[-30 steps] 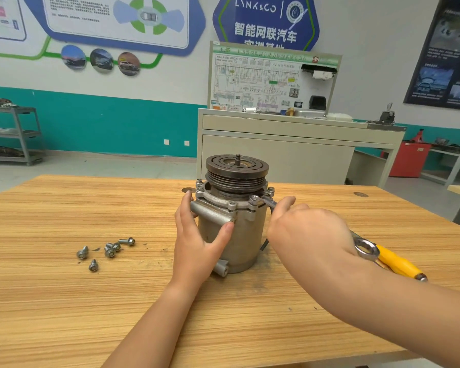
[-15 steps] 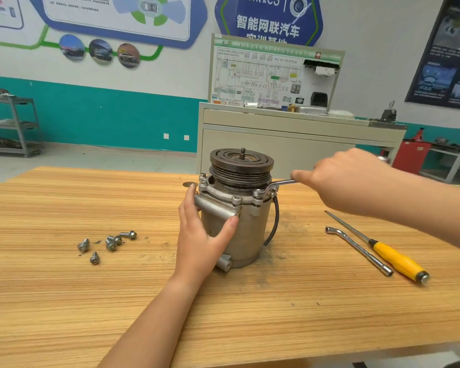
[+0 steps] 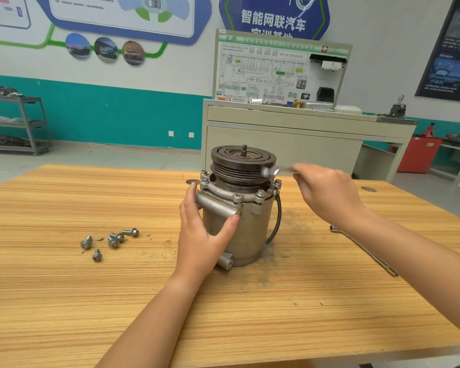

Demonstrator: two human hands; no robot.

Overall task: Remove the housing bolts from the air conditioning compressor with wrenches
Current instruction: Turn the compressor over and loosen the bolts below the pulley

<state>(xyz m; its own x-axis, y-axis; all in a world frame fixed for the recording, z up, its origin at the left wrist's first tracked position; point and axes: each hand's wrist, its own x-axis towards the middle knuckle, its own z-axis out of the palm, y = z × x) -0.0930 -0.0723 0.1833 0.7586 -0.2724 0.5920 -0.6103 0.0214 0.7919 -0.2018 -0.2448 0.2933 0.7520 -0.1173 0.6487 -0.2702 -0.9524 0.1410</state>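
The grey air conditioning compressor (image 3: 246, 229) stands upright mid-table, its dark pulley on top. Housing bolts (image 3: 260, 193) ring its flange. My left hand (image 3: 205, 229) grips the housing's left side, thumb across the front. My right hand (image 3: 327, 192) holds a small wrench (image 3: 272, 171), blurred by motion, raised beside the pulley's right edge and off the flange bolts. Several loose bolts (image 3: 112, 240) lie on the wood to the left.
A long metal wrench (image 3: 364, 248) lies on the wooden table (image 3: 64, 301) at the right, partly hidden by my right forearm. A black cable (image 3: 276, 219) hangs down the compressor's right side. Behind the table stands a beige bench (image 3: 303, 134).
My right hand swung the wrench from the front right bolt out to the right, then lifted it off the bolt up beside the pulley. My left hand stayed on the housing.
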